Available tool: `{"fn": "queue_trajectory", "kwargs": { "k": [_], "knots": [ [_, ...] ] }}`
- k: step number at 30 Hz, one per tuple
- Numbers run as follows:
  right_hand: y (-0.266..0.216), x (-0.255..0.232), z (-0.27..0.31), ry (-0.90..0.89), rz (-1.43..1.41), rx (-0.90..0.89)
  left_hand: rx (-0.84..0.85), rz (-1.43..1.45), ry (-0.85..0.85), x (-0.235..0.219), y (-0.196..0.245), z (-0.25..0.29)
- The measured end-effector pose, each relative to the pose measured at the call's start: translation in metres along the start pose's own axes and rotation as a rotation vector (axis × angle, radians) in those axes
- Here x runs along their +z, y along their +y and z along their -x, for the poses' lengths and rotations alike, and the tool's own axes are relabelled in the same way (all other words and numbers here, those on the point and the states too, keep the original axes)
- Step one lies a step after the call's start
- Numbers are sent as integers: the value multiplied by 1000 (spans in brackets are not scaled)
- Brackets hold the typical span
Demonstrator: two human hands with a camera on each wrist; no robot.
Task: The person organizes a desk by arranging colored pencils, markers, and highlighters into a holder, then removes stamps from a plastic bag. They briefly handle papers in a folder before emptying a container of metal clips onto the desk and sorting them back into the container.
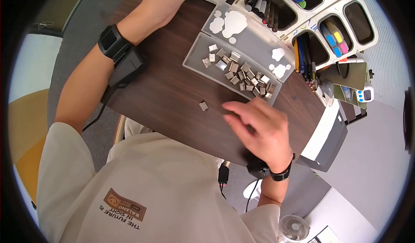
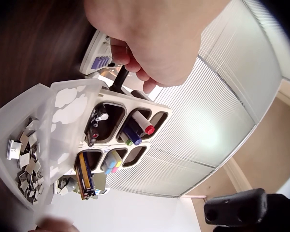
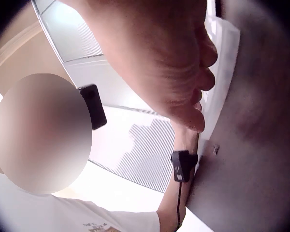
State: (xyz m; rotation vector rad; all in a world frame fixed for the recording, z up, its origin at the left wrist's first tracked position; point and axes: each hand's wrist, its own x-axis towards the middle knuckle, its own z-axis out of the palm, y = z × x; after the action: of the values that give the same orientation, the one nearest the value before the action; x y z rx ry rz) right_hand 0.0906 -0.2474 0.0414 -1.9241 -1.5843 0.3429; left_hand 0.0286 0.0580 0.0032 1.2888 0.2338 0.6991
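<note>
My right hand (image 1: 266, 130) hovers over the table (image 1: 173, 93), close to the near right side of a clear plastic box (image 1: 192, 63). Its thumb and forefinger stand apart, with nothing visible between them. Inside the box lie several small silver metal clips (image 1: 233, 67); a single clip (image 1: 203, 106) rests on the table left of the right hand. Cut off by the top of the head view, my left hand (image 2: 150, 43) is beside a pale device with purple-blue keys (image 2: 100, 62). Its fingers are bent, and I cannot tell whether they hold something.
The box's open lid (image 1: 255, 35), with white cloud-like patches, lies toward a white organizer (image 1: 302, 16) holding pens and markers. Right of it are green cards (image 1: 350, 76) and a small white timer (image 1: 366, 95). A white and grey box (image 1: 322, 135) stands at the table's right edge.
</note>
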Motion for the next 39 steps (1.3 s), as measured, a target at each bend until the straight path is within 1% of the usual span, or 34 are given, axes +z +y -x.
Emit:
{"fn": "queue_trajectory", "kwargs": {
  "k": [2, 6, 10, 13, 15, 21, 25, 27, 28, 30, 31, 33, 35, 37, 39],
  "knots": [
    [-4, 7, -3, -125, 18, -115, -9, -3, 6, 0, 0, 0],
    [-12, 21, -10, -162, 62, -125, -14, 25, -17, 0, 0, -1],
    [-5, 28, -8, -180, 49, -184, -4, 26, -33, 1, 1, -1],
    [-5, 27, -7, -144, 14, -170, -10, 30, -36, 1, 2, -2],
    [-10, 23, -7, -158, 47, -70, -12, 26, -36, 0, 2, -2],
    [-5, 24, -5, -142, -5, -90, -17, 18, -28, 3, 1, -1],
    [-3, 21, -3, -128, 38, -101, -32, 14, -45, 4, 3, -1],
    [2, 17, -1, -75, -15, -72, -16, -2, -43, 3, 3, 0],
    [3, 12, -2, -77, -15, -70, -19, -1, -42, 2, 2, 1],
    [4, -2, -4, 30, 22, 6, -10, 8, -45, 2, 1, 0],
    [6, -6, -3, 33, 22, 7, -9, 7, -48, 2, 2, 0],
    [12, -14, 1, 114, 65, 152, -28, 22, -37, 2, 2, 0],
    [18, -16, 3, 134, 74, 158, -31, 6, -25, 3, 1, 1],
    [19, -18, 3, 143, 64, 206, -29, -11, -13, 3, 1, 0],
    [20, -17, 2, 132, 62, 185, -27, 1, -22, 3, 1, 1]
  ]
}}
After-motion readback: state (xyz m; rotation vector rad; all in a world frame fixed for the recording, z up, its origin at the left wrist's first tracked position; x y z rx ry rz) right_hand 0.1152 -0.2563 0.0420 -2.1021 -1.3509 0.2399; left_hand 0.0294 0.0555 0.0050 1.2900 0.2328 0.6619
